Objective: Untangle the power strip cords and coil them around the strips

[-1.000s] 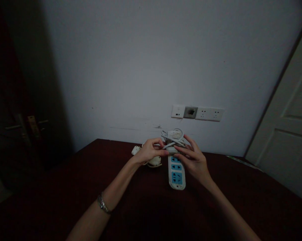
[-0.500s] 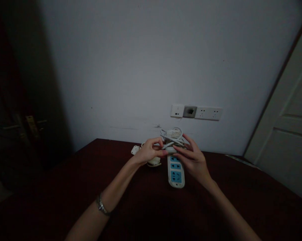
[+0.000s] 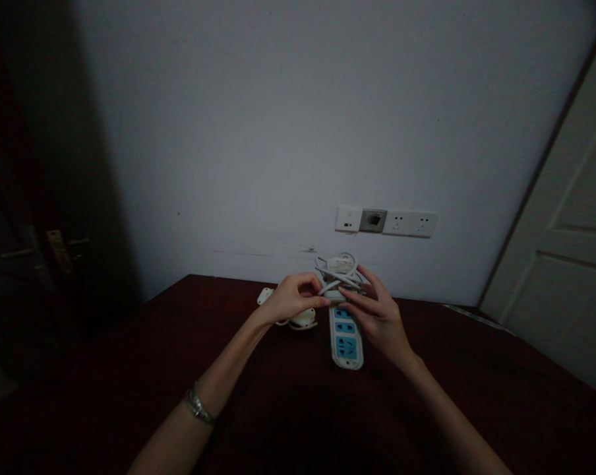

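Observation:
A white power strip [image 3: 347, 344] with blue sockets lies on the dark red table [image 3: 130, 369], its white cord [image 3: 341, 272] bundled at its far end. My left hand [image 3: 291, 300] pinches a strand of that cord between thumb and fingers. My right hand [image 3: 374, 315] rests on the far end of the strip, fingers curled against the cord bundle. A small white plug-like object [image 3: 302, 320] lies just under my left hand.
Another small white piece [image 3: 264, 296] lies left of my left hand. Wall sockets [image 3: 386, 222] sit on the white wall above the table. A dark door with a handle [image 3: 55, 251] is at left, a white door [image 3: 569, 264] at right.
Both hands stay on the cord bundle; the fingers have shifted only slightly. The view has drifted a little.

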The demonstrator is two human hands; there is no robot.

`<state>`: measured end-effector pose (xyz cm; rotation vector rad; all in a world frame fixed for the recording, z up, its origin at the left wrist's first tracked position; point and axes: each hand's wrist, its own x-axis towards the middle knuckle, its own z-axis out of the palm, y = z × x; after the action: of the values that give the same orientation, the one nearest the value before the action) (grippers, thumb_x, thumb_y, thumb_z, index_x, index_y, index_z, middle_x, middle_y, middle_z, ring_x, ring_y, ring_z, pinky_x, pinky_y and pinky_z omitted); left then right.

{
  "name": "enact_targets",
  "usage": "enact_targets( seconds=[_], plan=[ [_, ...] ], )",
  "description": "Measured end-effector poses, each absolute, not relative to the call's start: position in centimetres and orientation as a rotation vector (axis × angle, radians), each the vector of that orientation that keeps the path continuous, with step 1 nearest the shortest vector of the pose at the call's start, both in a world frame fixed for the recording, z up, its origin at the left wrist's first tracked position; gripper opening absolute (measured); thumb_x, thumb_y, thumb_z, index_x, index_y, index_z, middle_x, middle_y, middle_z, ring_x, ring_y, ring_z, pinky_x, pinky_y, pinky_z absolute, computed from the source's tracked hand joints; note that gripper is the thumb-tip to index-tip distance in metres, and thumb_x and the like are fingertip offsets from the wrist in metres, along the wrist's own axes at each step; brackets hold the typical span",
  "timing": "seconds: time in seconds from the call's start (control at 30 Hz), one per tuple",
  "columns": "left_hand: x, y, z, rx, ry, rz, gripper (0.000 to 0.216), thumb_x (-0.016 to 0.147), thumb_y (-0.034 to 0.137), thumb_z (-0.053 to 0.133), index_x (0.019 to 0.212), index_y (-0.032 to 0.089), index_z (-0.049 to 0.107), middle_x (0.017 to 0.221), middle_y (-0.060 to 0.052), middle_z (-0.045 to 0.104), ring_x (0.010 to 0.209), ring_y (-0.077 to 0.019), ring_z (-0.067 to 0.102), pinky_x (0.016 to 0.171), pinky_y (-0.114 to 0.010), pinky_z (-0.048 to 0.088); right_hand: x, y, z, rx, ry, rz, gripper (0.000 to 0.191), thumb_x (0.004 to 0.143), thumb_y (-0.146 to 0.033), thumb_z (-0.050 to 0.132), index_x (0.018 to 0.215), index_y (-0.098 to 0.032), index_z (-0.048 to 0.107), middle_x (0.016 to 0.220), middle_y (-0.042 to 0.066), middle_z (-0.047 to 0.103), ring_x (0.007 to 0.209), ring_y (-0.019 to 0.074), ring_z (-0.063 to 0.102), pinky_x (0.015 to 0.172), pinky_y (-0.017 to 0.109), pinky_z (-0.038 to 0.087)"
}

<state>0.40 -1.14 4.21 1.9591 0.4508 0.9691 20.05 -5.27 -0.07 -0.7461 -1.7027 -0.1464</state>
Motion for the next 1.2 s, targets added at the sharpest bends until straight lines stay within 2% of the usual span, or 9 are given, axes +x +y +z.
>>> enact_targets(
  seconds=[0.17,0.33,0.5,0.8,0.9,1.03,1.2],
  plan=[
    [0.5,-1.2,4.1,1.961,0.523,0.963,0.03,0.063,0.028,0.073,0.067,0.014,0.047,0.071,0.002,0.051,0.066,-0.0096,0.049,0.064,-0.025,0.041,19.8,-5.4,-0.1,-0.766,-1.724,-0.109,0.03,0.078,-0.018,0.062,0.105,-0.032,0.066,0.14,0.004,0.038,0.11,0.0239,0.054,0.09,0.044,0.048],
    [0.9,-1.0,3.8,2.198,0.605,1.098,0.027,0.068,0.031,0.069,0.065,0.014,0.048,0.073,0.001,0.05,0.069,-0.0107,0.048,0.064,-0.024,0.038,19.8,-5.2,-0.4,-0.746,-1.695,-0.118,0.03,0.078,-0.018,0.062,0.105,-0.031,0.067,0.139,0.004,0.038,0.111,0.0238,0.053,0.091,0.044,0.047],
    [0.9,-1.2,4.1,2.458,0.673,1.147,0.022,0.072,0.027,0.066,0.066,0.015,0.049,0.073,0.002,0.05,0.07,-0.0113,0.045,0.064,-0.024,0.034,19.5,-5.1,-0.6,-0.766,-1.657,-0.142,0.027,0.078,-0.017,0.062,0.102,-0.029,0.069,0.137,0.006,0.04,0.11,0.0235,0.053,0.091,0.043,0.047],
    [0.7,-1.9,4.4,2.554,0.636,1.193,0.023,0.075,0.021,0.061,0.063,0.016,0.043,0.071,0.001,0.046,0.069,-0.012,0.042,0.063,-0.025,0.033,18.7,-5.4,-0.6,-0.837,-1.607,-0.071,0.021,0.079,-0.022,0.061,0.098,-0.026,0.07,0.135,0.008,0.04,0.105,0.0238,0.056,0.09,0.044,0.048],
    [0.9,-1.9,4.2,2.567,0.66,1.256,0.022,0.076,0.018,0.059,0.064,0.017,0.041,0.071,0.001,0.045,0.069,-0.0127,0.042,0.063,-0.026,0.033,18.7,-5.4,-0.6,-0.892,-1.592,-0.021,0.028,0.079,-0.025,0.061,0.106,-0.026,0.064,0.134,0.009,0.041,0.108,0.0243,0.054,0.091,0.045,0.047],
    [1.1,-2.0,4.0,2.602,0.625,1.252,0.018,0.079,0.019,0.055,0.068,0.017,0.041,0.074,0.0,0.045,0.069,-0.0129,0.041,0.063,-0.027,0.034,19.0,-5.4,-0.4,-0.949,-1.696,-0.035,0.05,0.081,-0.026,0.057,0.129,-0.031,0.045,0.132,0.009,0.039,0.123,0.0257,0.04,0.099,0.047,0.038],
    [0.9,-2.1,4.1,2.743,0.587,1.143,0.015,0.083,0.02,0.051,0.071,0.017,0.043,0.079,-0.002,0.045,0.074,-0.0145,0.043,0.066,-0.028,0.037,19.0,-5.8,-0.1,-1.039,-1.812,0.035,0.048,0.085,-0.026,0.05,0.131,-0.033,0.043,0.132,0.008,0.033,0.121,0.0239,0.042,0.102,0.043,0.036]
  ],
)
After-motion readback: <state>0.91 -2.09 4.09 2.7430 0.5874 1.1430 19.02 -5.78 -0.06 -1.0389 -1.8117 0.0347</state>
